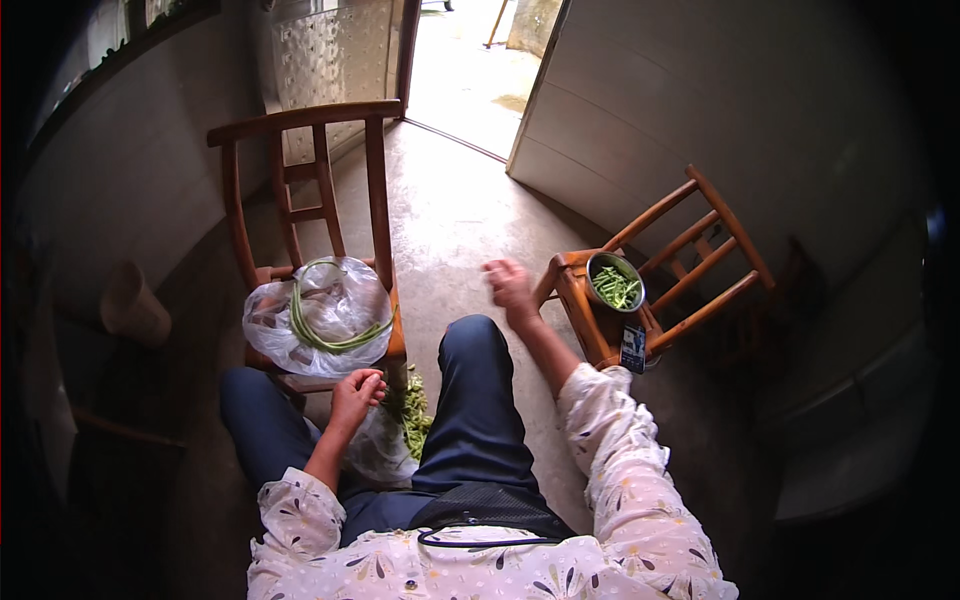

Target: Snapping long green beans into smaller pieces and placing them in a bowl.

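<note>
My left hand is over my left thigh, just in front of the left chair's seat, with thumb and fingertips together. Nothing clearly shows between those fingers. Long green beans lie in a curved bundle on a crumpled clear plastic bag, which covers the seat of a wooden chair. My right hand is in the air beyond my right knee, fingers curled and slightly blurred; whether it holds something is hidden. To its right, a metal bowl with cut green bean pieces stands on a smaller wooden chair.
A phone with a lit screen lies beside the bowl at the seat's edge. Between my legs are green trimmings and another plastic bag. A bucket-like container stands at the left wall. Ahead, a bright doorway opens outside.
</note>
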A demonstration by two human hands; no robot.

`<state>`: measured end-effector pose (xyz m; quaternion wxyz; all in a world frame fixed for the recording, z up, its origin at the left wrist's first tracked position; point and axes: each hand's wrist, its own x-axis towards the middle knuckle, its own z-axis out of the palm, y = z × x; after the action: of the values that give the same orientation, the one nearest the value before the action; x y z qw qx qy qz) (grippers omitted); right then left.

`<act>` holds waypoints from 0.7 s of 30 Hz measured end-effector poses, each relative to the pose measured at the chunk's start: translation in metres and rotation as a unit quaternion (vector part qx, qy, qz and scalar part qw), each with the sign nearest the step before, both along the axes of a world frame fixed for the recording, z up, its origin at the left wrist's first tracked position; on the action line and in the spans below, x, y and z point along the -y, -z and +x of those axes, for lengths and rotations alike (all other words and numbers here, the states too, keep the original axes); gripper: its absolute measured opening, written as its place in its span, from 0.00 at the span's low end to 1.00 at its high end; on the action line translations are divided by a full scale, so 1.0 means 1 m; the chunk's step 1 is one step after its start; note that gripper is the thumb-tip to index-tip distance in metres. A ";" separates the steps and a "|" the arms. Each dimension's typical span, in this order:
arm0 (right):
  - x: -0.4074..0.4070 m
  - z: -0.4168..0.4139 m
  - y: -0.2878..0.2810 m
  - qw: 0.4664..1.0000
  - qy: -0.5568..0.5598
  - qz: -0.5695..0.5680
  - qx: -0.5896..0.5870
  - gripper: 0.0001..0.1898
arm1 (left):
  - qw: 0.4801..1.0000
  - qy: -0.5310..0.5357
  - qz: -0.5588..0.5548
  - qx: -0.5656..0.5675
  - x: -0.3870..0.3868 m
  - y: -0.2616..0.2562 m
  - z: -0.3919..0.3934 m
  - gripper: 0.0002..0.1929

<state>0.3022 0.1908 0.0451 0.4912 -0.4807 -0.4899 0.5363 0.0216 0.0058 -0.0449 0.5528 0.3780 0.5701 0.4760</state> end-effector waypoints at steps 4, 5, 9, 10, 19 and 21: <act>0.043 -0.117 0.023 0.923 -0.194 0.260 0.205 0.06 | 0.995 -0.058 -0.007 0.086 0.001 0.015 -0.021 0.10; 0.057 -0.136 0.029 0.898 -0.272 0.253 0.237 0.07 | 0.993 -0.071 -0.002 0.089 0.000 0.016 -0.022 0.09; 0.068 -0.139 0.090 0.581 -0.490 0.360 0.542 0.10 | 0.991 -0.085 -0.026 0.102 -0.012 0.013 -0.017 0.10; 0.071 -0.138 0.094 0.552 -0.492 0.427 0.520 0.12 | 0.991 -0.100 -0.029 0.089 -0.011 0.008 -0.015 0.10; 0.089 -0.161 0.059 0.672 -0.408 0.341 0.516 0.30 | 0.988 -0.147 -0.011 0.034 -0.008 0.027 -0.021 0.23; 0.084 -0.160 0.076 0.645 -0.417 0.329 0.549 0.29 | 0.990 -0.138 -0.025 -0.015 -0.008 0.031 -0.022 0.29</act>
<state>0.1422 0.1067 -0.0311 -0.0172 -0.2388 -0.9627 0.1258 -0.0006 0.0142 -0.0759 0.4826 0.2886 0.6369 0.5274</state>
